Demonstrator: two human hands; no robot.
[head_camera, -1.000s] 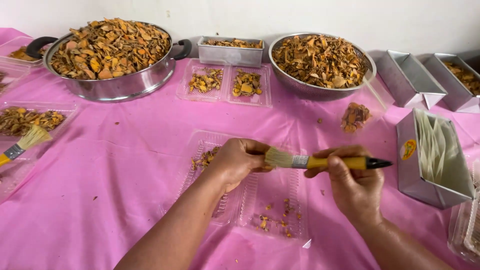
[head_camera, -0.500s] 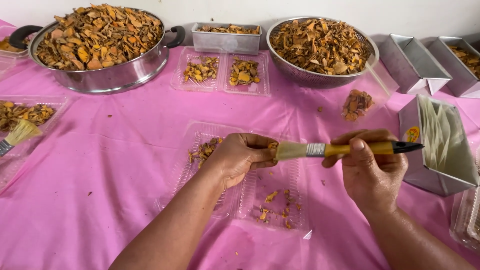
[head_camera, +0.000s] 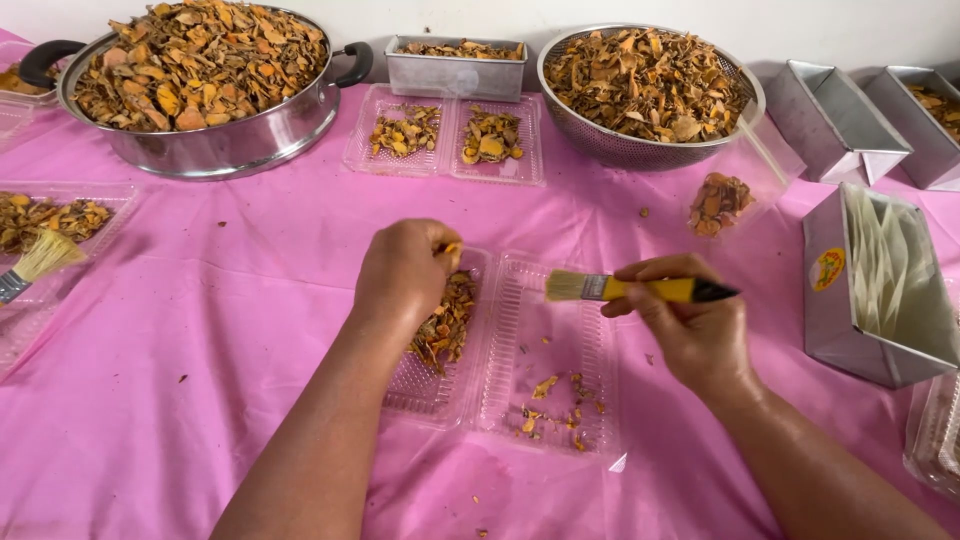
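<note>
On the pink-covered bench (head_camera: 200, 330), the open clear clamshell tray (head_camera: 545, 350) lies nearest, its left half heaped with dried orange slices (head_camera: 445, 325) that the left hand (head_camera: 405, 270) pinches, its right half holding scraps beneath the yellow-handled brush (head_camera: 640, 289) gripped by the right hand (head_camera: 690, 325), with a filled pot (head_camera: 200, 85) and colander (head_camera: 645, 90) farthest back.

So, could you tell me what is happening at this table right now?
A person's left hand pinches dried orange slices in the left half of an open clear plastic clamshell tray. The right hand holds a yellow-handled brush above the right half, which holds a few crumbs. Large bowls of slices stand behind.
</note>
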